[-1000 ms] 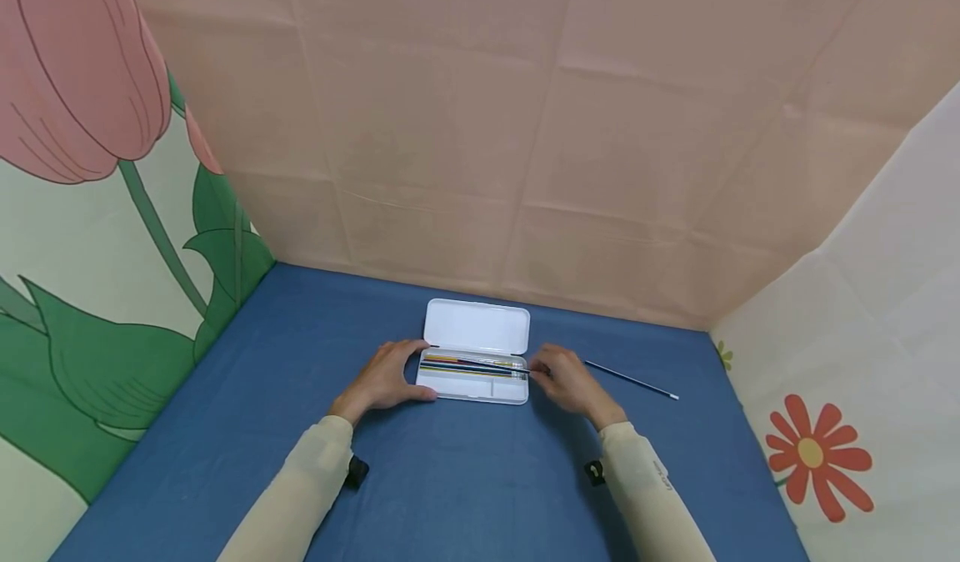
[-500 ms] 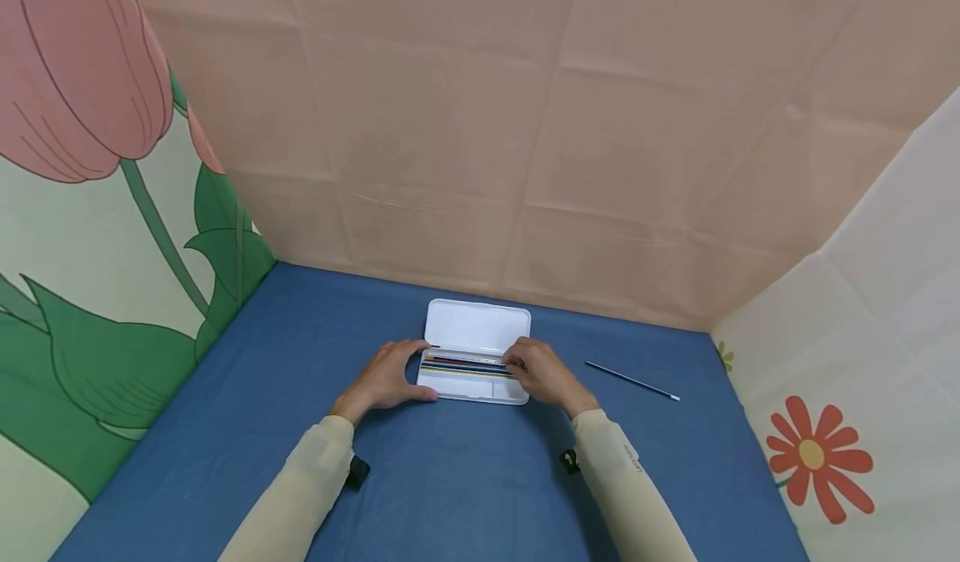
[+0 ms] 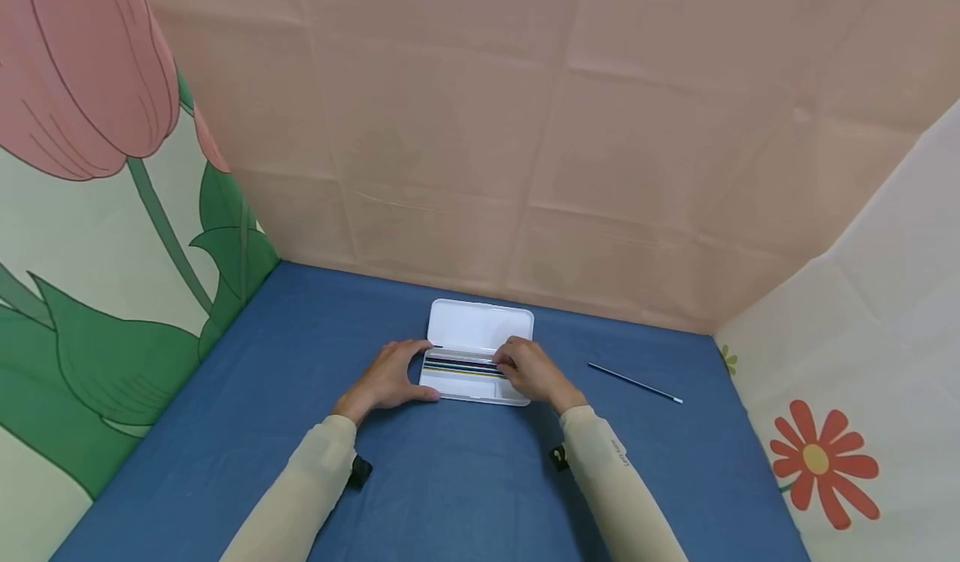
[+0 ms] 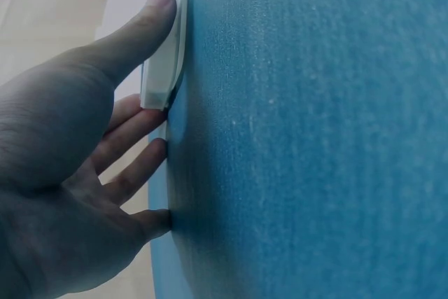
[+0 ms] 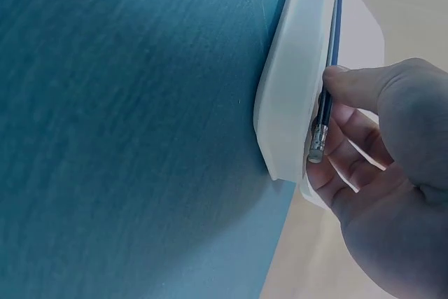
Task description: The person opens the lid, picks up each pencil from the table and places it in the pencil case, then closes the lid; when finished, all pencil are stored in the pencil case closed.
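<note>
A white pencil case [image 3: 457,388] lies on the blue cloth, its lid [image 3: 480,323] flipped back toward the wall. Several pencils [image 3: 457,366] lie lengthwise in its tray. My left hand [image 3: 386,378] holds the case's left end, thumb on the near side and fingers toward the hinge side. Over the tray's right part, my right hand [image 3: 531,370] pinches a dark pencil [image 5: 324,113] between thumb and fingers. Its silver ferrule and eraser point back toward me in the right wrist view. The fingers hide the right ends of the pencils in the tray.
One more dark pencil [image 3: 636,383] with a white end lies on the cloth right of the case. A beige wall sheet [image 3: 480,170] rises behind the table [image 3: 450,487]. Flower-printed sheets stand at both sides.
My right hand has moved left with the pencil, from the case's right end to over its tray. The left hand keeps its hold, and the loose pencil stays put.
</note>
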`<action>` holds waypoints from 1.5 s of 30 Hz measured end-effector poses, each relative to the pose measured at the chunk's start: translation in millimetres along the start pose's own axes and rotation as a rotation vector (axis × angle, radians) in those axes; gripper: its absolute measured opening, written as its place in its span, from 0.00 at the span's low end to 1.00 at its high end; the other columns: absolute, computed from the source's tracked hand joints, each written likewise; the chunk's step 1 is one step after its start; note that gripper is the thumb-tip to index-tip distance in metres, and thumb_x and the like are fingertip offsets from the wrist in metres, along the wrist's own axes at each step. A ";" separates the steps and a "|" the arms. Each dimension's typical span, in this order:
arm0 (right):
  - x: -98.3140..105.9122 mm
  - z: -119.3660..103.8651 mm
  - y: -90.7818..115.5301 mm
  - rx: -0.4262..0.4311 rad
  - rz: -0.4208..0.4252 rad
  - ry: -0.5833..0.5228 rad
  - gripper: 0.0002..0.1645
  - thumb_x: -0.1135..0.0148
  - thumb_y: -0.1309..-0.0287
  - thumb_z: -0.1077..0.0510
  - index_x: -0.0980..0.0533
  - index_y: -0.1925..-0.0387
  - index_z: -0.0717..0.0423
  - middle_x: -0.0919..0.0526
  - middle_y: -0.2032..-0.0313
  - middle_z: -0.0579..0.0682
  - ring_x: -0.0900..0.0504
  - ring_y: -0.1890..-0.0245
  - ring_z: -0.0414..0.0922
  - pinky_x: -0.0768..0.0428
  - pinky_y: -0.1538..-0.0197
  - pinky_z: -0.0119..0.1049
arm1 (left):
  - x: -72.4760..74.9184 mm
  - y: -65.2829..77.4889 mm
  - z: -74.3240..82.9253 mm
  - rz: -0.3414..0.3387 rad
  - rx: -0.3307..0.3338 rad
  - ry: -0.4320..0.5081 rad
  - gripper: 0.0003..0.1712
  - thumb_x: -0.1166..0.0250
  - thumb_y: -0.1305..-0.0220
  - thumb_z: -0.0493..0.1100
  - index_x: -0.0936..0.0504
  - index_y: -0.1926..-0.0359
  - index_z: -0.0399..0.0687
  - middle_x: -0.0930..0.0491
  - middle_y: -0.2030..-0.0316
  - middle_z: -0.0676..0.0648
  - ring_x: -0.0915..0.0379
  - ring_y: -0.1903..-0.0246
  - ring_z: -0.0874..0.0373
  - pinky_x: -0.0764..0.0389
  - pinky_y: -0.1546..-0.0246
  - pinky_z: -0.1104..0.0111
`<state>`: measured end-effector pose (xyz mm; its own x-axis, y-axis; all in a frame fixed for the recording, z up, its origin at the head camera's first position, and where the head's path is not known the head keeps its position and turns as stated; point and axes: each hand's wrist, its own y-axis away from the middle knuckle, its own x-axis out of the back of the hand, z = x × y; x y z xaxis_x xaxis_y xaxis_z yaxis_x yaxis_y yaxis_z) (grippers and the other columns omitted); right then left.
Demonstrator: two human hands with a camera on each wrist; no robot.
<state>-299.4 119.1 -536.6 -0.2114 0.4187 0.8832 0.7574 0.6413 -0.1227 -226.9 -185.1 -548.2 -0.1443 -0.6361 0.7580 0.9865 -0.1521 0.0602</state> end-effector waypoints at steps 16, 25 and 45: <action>-4.4 -1.5 -2.4 -0.043 -0.003 0.045 0.08 0.30 0.24 0.66 0.08 0.50 0.59 0.11 0.59 0.50 0.19 0.61 0.41 0.13 0.51 0.42 | 1.4 0.9 1.7 0.000 0.003 -0.001 0.56 0.11 0.41 0.58 0.26 0.18 0.45 0.27 0.18 0.35 0.34 0.19 0.32 0.30 0.19 0.32; -4.1 -2.0 0.7 -0.031 0.003 0.010 0.11 0.29 0.25 0.66 0.09 0.47 0.58 0.09 0.55 0.51 0.15 0.57 0.43 0.10 0.45 0.47 | 1.7 0.5 3.4 -0.003 0.004 -0.005 0.56 0.11 0.41 0.58 0.27 0.18 0.46 0.28 0.18 0.35 0.35 0.18 0.32 0.30 0.19 0.32; 7.7 8.2 39.1 -0.085 0.098 -0.103 0.18 0.27 0.25 0.61 0.14 0.37 0.58 0.10 0.37 0.57 0.14 0.33 0.58 0.17 0.26 0.63 | 1.2 -0.9 2.0 -0.010 0.013 -0.010 0.57 0.12 0.40 0.58 0.27 0.17 0.45 0.29 0.17 0.35 0.35 0.18 0.32 0.31 0.18 0.32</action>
<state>-276.5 152.7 -538.3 -0.1925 0.5432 0.8172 0.8260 0.5393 -0.1639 -227.9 -184.2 -546.1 -0.1530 -0.6267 0.7641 0.9860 -0.1486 0.0756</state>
